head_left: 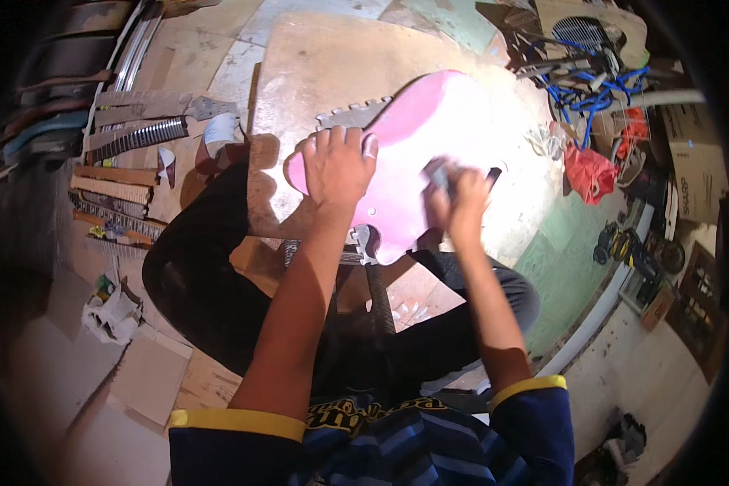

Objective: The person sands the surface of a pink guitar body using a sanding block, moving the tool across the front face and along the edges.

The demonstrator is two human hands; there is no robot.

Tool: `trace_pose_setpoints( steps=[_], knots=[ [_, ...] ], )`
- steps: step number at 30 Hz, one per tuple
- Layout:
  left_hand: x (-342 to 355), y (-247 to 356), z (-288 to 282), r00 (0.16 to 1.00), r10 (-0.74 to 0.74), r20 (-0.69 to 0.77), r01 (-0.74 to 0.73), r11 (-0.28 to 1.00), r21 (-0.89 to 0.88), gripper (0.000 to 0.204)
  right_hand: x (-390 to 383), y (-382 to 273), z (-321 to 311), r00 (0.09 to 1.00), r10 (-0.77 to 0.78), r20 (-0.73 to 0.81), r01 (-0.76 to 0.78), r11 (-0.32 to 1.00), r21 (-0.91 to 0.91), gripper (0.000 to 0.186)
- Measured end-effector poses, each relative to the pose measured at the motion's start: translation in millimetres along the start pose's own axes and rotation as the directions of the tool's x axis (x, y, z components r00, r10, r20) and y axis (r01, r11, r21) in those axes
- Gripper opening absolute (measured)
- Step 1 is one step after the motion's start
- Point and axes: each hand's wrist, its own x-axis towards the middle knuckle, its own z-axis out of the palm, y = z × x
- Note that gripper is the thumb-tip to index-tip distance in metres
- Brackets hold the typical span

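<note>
Guitar body [401,134], pink: lying on the wooden board [316,57], across its middle. Your left hand [338,166]: laid palm down on the body, board's left side, fingers extended. Your right hand [464,194]: closed around a blurred grey block [437,173], board's right half.

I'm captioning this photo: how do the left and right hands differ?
The left hand looks fairly sharp; the right hand is blurred.
The left hand lies palm down on the pink body; the right hand curls around a small greyish thing.
Both hands are bare.
</note>
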Motion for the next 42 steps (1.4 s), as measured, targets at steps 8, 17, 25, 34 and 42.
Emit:
trace_pose_setpoints(
  steps=[8, 17, 25, 34, 42],
  knots=[
    [1, 4, -4, 0.998, -0.014, 0.065, 0.015, 1.000, -0.004, 0.036, -13, -29, 2, 0.993, 0.094, -0.071, -0.096, 0.995, -0.024, 0.043],
    [6, 11, -3, 0.999, 0.002, 0.045, -0.003, 1.000, 0.013, 0.034, 10, 34, 16, 0.948, 0.298, -0.114, -0.309, 0.945, -0.102, 0.042],
    [4, 8, -1, 0.999, 0.010, 0.036, -0.011, 1.000, 0.028, 0.034, 68, 33, -18, 0.906, 0.360, -0.221, -0.337, 0.932, 0.133, 0.044],
    [0, 7, 0, 0.999, 0.026, 0.019, -0.027, 0.998, 0.054, 0.034, 40, 27, -8, 0.949, 0.288, -0.126, -0.291, 0.957, -0.009, 0.044],
    [0, 4, 1, 1.000, 0.004, 0.017, -0.005, 0.997, 0.071, 0.033, -23, -67, -3, 1.000, 0.012, 0.012, -0.013, 0.999, 0.047, 0.052]
  ],
)
